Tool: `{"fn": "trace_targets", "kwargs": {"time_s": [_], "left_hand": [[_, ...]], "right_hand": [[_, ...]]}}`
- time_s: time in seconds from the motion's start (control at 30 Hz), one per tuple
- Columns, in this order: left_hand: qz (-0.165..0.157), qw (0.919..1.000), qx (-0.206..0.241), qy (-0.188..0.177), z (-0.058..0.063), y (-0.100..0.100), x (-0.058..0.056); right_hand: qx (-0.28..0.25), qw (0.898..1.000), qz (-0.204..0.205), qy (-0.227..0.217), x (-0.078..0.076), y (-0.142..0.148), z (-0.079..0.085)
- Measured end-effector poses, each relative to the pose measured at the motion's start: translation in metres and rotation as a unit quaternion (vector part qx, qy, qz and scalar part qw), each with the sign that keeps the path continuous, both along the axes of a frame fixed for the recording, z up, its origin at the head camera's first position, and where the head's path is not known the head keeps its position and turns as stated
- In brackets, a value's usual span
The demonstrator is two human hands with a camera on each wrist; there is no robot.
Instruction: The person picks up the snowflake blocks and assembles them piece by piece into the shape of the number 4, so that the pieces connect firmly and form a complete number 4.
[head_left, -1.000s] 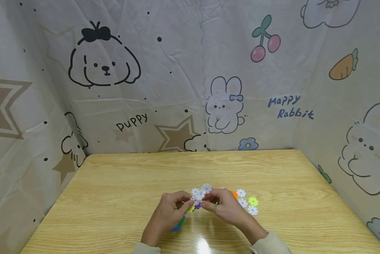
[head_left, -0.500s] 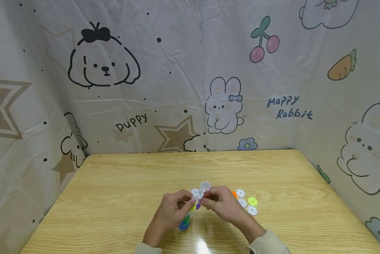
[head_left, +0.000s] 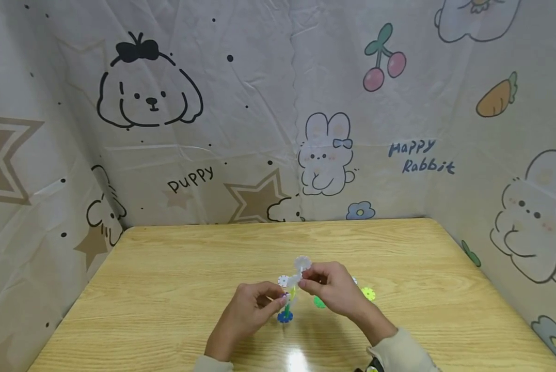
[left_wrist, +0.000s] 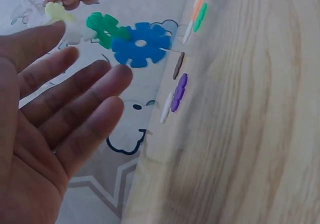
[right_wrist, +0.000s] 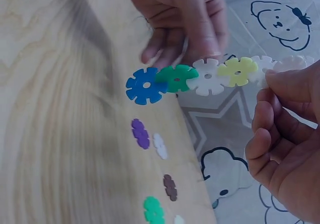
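A chain of slotted plastic snowflake discs hangs between the hands in the head view, with its blue disc (head_left: 285, 316) lowest. The right wrist view shows the blue end joined to a green disc (right_wrist: 172, 85), a white disc (right_wrist: 202, 83), a yellow disc (right_wrist: 229, 77) and more white ones. My right hand (head_left: 335, 290) pinches the chain near its white upper end. My left hand (head_left: 250, 311) is beside the chain's middle; in the left wrist view its fingers (left_wrist: 95, 129) are spread and loosely extended. Whether its thumb brushes the chain, I cannot tell.
Loose discs lie on the wooden table (head_left: 189, 263): a green one (head_left: 320, 303), a yellow one (head_left: 368, 294), a purple one (right_wrist: 140, 134), a brown one (right_wrist: 170, 188) and an orange one (left_wrist: 198, 7). A printed cloth (head_left: 254, 77) surrounds the back and sides.
My right hand has risen with the chain, which now hangs straighter with its blue end further right. My left hand's fingers have loosened from the white disc they pinched.
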State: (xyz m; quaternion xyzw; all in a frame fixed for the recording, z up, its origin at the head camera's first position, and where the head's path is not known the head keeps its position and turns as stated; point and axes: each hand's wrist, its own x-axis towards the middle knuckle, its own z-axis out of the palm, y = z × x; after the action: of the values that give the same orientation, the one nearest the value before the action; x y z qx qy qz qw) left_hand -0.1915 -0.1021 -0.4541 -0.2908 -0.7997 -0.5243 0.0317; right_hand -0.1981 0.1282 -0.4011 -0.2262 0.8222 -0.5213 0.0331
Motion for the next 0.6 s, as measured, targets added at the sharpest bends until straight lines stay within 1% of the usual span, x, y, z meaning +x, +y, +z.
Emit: {"fn": "trace_targets", "kwargs": {"time_s": [0.23,0.33,0.43,0.6], "left_hand": [[-0.037,0.9967,-0.026,-0.067,-0.0006,-0.002,0.0013],[-0.046,0.9945,-0.038,-0.086,-0.0001,-0.0019,0.0015],[-0.052,0.9933,-0.053,-0.089,-0.0004,-0.0014,0.0013],[-0.05,0.9934,-0.074,-0.072,-0.0015,0.0006,0.0011]], "right_hand": [[0.007,1.0,0.003,0.017,-0.0048,0.0031,0.0046],[0.011,1.0,0.005,0.021,-0.0047,0.0023,0.006],[0.021,0.999,0.006,0.031,-0.0045,0.0004,0.0075],[0.025,0.999,0.017,0.04,-0.0045,-0.0041,0.0106]]}}
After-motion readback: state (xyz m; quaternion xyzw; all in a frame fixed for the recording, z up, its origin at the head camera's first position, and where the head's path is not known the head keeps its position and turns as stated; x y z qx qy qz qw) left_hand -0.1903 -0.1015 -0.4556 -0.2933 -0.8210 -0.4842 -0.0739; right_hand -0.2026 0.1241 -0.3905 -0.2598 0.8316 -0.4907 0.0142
